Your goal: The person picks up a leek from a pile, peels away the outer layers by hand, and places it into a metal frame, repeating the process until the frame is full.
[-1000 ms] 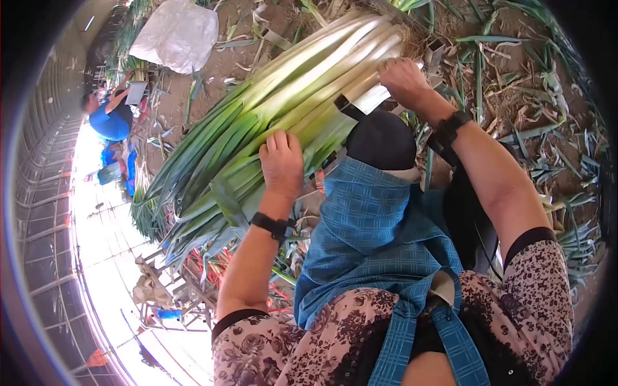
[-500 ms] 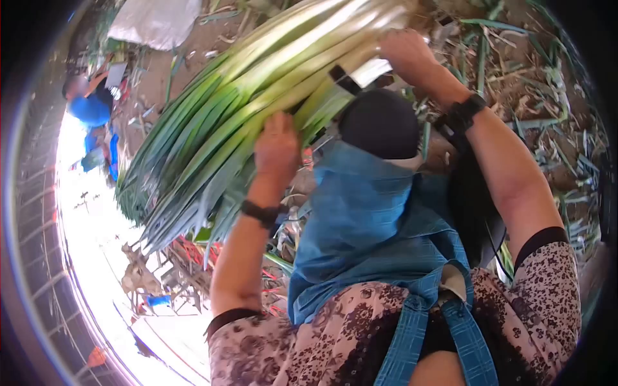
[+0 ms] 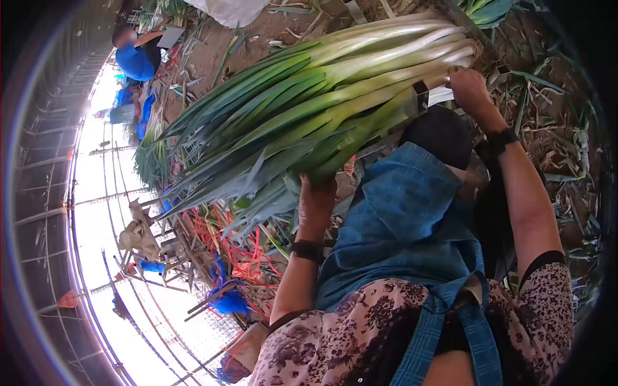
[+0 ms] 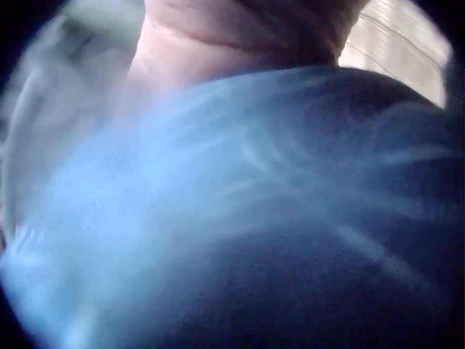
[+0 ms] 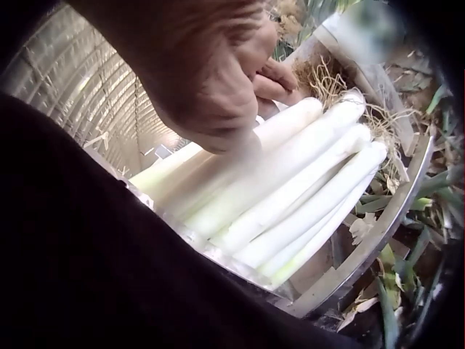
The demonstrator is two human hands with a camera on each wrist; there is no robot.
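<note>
We hold a big bundle of leeks (image 3: 335,96) slantwise before us, its white root ends lying in a metal cradle (image 5: 381,236). Our left hand (image 3: 315,196) props the green leaves from below, but its fingers are hidden and we cannot tell its grip. Our right hand (image 3: 468,87) curls over the white stalks.

No word, label, brand, number or sign can be read in any of the views. The bundle of leeks (image 3: 335,90), the dark strap (image 3: 421,96) around it, the black wristband (image 3: 306,249) and the blue checked cloth (image 3: 412,212) carry no legible mark. The left wrist view is only a blur of blue fabric, and the white sack (image 3: 232,9) at the top edge of the head view shows plain.
</note>
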